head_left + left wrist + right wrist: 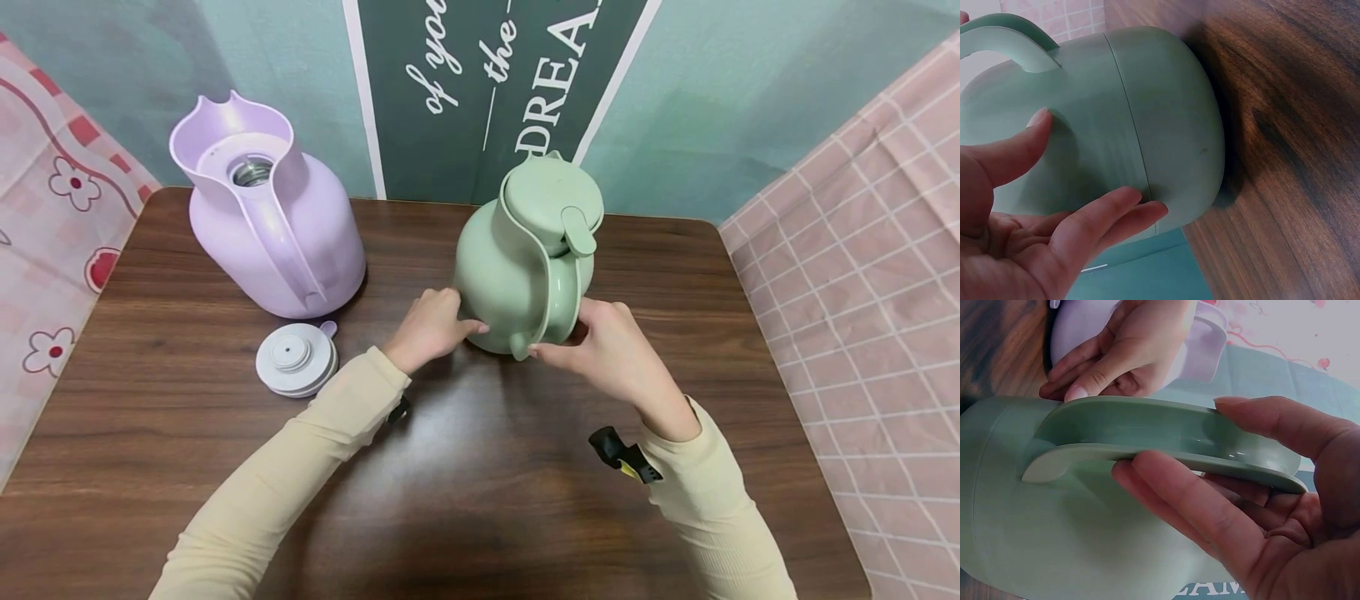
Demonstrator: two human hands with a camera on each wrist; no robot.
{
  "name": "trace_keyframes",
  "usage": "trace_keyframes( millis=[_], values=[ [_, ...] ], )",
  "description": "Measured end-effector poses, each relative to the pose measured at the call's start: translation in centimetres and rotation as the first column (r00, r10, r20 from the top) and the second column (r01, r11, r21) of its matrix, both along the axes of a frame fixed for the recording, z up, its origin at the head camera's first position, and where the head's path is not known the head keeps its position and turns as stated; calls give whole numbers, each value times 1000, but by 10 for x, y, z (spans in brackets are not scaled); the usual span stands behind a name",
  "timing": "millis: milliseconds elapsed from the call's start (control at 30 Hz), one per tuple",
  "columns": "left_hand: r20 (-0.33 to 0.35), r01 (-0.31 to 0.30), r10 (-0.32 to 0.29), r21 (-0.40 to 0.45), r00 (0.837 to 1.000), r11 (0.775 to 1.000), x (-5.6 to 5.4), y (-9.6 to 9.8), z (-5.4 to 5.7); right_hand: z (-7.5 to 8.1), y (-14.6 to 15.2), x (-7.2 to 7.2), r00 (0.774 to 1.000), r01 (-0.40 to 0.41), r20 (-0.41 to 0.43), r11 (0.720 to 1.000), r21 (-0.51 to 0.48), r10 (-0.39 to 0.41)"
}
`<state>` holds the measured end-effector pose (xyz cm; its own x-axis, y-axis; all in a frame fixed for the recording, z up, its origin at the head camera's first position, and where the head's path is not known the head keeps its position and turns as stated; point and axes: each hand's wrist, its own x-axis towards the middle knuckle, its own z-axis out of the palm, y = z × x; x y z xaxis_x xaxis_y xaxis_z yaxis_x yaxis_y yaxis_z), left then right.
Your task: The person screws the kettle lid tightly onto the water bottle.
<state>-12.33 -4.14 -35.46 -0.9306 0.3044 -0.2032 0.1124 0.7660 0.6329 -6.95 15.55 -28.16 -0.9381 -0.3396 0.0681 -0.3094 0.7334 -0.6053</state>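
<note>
A pale green vacuum jug (502,267) stands on the table with its lid (555,200) on and its handle turned toward me. My left hand (435,329) is at the jug's left side; in the left wrist view its fingers lie nearly straight along the green body (1085,137), thumb spread apart. My right hand (611,350) holds the jug's handle (1166,453), the thumb on one side of it and the fingers on the other.
Left of the green jug stands a lilac vacuum jug (322,217) with its mouth uncovered. A round white stopper (296,360) with a lilac tab lies in front of it. Cloth (285,50) hangs behind the wooden table (480,500), and pink checked cloth (870,292) lines the right.
</note>
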Motion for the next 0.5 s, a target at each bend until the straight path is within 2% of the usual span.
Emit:
trace_keyframes(
  millis=[500],
  values=[
    [-8, -1, 1, 14, 1000, 1000, 1, 2, 0, 2, 2, -1, 1000, 14, 24, 1000, -1, -14]
  ],
)
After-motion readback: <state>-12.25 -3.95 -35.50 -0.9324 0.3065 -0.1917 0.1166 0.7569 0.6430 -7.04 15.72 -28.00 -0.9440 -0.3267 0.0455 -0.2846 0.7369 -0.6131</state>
